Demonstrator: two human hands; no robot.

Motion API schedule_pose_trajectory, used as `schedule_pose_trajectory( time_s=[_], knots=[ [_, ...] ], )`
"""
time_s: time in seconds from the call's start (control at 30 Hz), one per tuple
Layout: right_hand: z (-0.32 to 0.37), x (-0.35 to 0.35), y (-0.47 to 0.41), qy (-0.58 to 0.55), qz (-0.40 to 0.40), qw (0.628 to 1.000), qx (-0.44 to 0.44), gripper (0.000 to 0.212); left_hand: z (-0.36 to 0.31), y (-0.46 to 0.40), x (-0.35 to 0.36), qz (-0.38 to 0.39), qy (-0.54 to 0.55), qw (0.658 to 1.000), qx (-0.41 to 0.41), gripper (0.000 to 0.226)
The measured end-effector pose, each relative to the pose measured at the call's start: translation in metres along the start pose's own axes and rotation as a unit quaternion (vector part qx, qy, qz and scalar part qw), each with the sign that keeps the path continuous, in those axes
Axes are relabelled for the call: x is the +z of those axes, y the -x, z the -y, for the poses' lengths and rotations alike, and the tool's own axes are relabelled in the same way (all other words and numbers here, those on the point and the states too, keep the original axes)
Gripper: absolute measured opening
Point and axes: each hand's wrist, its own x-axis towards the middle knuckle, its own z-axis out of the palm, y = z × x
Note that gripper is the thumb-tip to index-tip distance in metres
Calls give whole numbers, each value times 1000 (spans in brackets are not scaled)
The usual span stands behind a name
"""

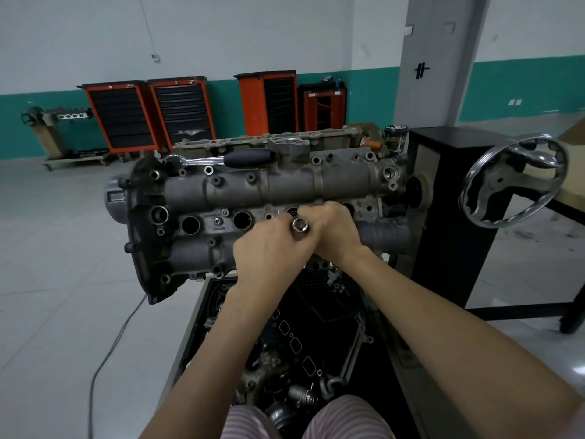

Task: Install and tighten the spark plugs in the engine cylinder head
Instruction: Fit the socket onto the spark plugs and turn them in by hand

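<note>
Both hands meet over the third plug well of the cylinder head (253,188). The left hand (269,245) grips a steel spark plug socket (300,225); the right hand (332,229) curls around it too. Rigid, smooth, probably slippery: best held around the barrel.

Grey cylinder head (240,188), orange tool cabinets (120,115).
</note>
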Motion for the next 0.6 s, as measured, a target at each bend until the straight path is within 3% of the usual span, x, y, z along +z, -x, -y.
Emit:
schedule_pose_trajectory(
  time_s=[0.07,0.13,0.23,0.33,0.6],
  knots=[
    [3,-2,0,11,-46,999,3,25,-1,0,0,-37,-19,999,-4,48],
    [3,1,0,15,-42,999,7,29,-2,0,-1,-68,-54,996,3,48],
    [2,6,0,22,28,999,30,30,1,0,-2,-78,-47,995,28,32],
    [1,7,-2,-1,42,998,36,14,3,-1,-4,-68,-11,996,59,23],
    [2,4,1,-22,-66,998,1,28,-2,-3,-3,-60,-48,997,4,50]
  ],
)
